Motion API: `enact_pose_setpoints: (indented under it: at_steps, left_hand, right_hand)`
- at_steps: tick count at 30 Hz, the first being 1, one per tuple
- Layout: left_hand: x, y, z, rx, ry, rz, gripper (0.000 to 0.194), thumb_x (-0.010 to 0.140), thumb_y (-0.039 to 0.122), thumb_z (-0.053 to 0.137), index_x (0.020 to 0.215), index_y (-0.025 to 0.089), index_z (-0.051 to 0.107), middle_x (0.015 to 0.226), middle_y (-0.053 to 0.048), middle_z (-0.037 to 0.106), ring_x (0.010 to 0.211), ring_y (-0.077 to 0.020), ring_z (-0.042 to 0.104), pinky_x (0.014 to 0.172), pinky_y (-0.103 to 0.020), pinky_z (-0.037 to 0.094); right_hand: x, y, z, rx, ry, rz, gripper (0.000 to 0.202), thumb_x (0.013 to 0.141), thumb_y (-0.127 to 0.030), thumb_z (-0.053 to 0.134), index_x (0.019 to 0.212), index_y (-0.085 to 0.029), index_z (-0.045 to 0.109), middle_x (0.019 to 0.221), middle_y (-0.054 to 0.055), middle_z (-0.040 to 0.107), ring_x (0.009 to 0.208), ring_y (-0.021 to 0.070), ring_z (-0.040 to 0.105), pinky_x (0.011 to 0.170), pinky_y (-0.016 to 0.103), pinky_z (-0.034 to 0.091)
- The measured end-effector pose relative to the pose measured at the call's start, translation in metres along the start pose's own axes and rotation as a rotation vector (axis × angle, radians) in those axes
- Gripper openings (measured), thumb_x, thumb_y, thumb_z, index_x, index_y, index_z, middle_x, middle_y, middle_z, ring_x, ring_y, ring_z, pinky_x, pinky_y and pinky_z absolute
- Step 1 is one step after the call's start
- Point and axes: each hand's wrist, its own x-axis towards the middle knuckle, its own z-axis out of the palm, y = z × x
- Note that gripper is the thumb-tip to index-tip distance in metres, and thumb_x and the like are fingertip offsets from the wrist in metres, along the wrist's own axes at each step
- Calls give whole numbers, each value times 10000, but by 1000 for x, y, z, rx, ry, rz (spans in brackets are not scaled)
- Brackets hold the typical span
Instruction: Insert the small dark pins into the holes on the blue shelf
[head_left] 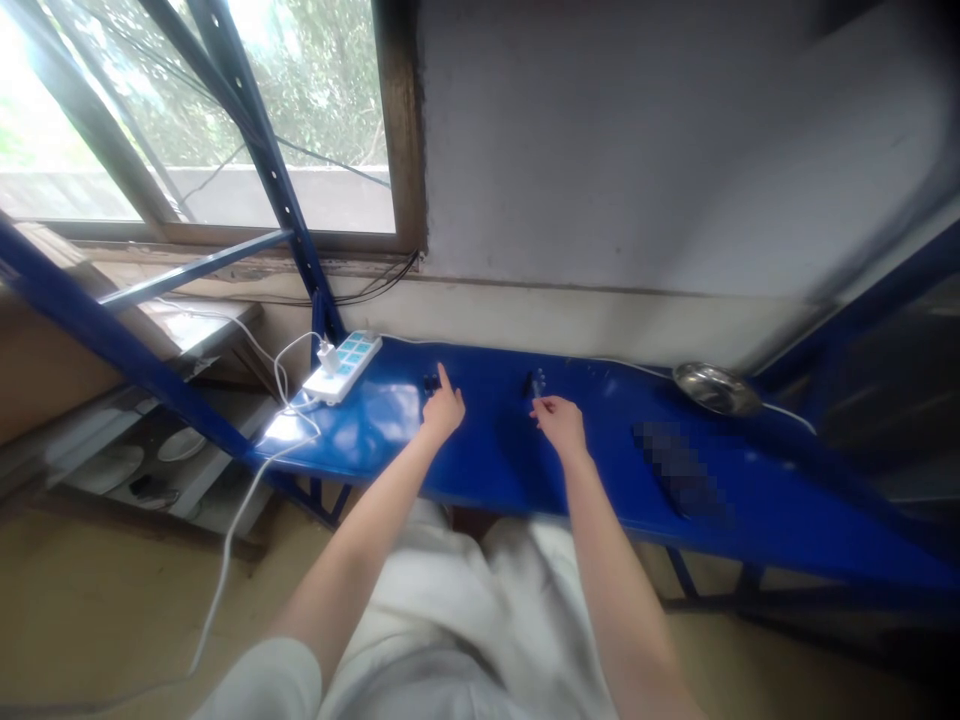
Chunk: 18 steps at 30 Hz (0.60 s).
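My left hand [445, 408] is over the blue tabletop [480, 440], its index finger stretched out and the other fingers partly bent. Just left of that finger lie small dark pieces [430, 384], too small to name. My right hand [562, 424] has thumb and index finger pressed together at a small, partly clear piece [537, 390]; its kind cannot be made out. Right beyond those fingertips, small dark and clear bits [528, 382] lie on the blue surface.
A white power strip [345, 366] with a plugged-in white adapter [328, 356] stands at the left, its cable trailing to the floor. On the right are a shiny metal bowl-like object [717, 388] and a blurred dark object [679, 468]. Blue posts [255, 130] frame the table.
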Motion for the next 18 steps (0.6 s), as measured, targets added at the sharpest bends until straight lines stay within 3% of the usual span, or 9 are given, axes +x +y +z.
enact_pose_setpoints:
  at_steps: [5,10,13,16,18]
  left_hand:
    - [12,-3,2,98,-17,-24,591,887,204,288,1415,59,67,1007,-208,624,919,-263,618,762,-343,453]
    - [17,-6,-2,133,47,43,439,796,35,372,1222,95,458,1064,-198,600,953,-247,606,786,-330,453]
    - [16,1,-14,-192,41,21,278,823,92,403,1058,119,548,942,-146,647,788,-186,634,691,-278,470]
    - [9,18,-31,-785,-38,-33,230,867,158,376,1043,128,521,874,-92,664,488,-75,557,484,-196,414]
    - [-1,32,-45,-1088,-59,11,214,873,187,389,1041,126,507,884,-84,659,420,-39,506,410,-169,346]
  right_hand:
    - [-25,-21,0,146,-35,-68,299,777,-410,474,853,-177,646,765,51,685,626,161,619,611,290,474]
    - [-40,-33,-1,254,-60,-98,317,766,-440,494,839,-172,647,753,56,677,581,148,595,586,287,473]
    - [-44,-37,-1,304,-54,-102,318,769,-449,496,849,-176,639,751,48,670,578,137,585,591,281,472]
    - [-44,-45,0,348,-8,-91,317,778,-452,489,889,-179,604,782,41,658,571,121,575,587,266,464]
    - [-42,-54,0,385,34,-88,325,788,-480,470,878,-182,564,789,32,643,552,108,563,563,250,450]
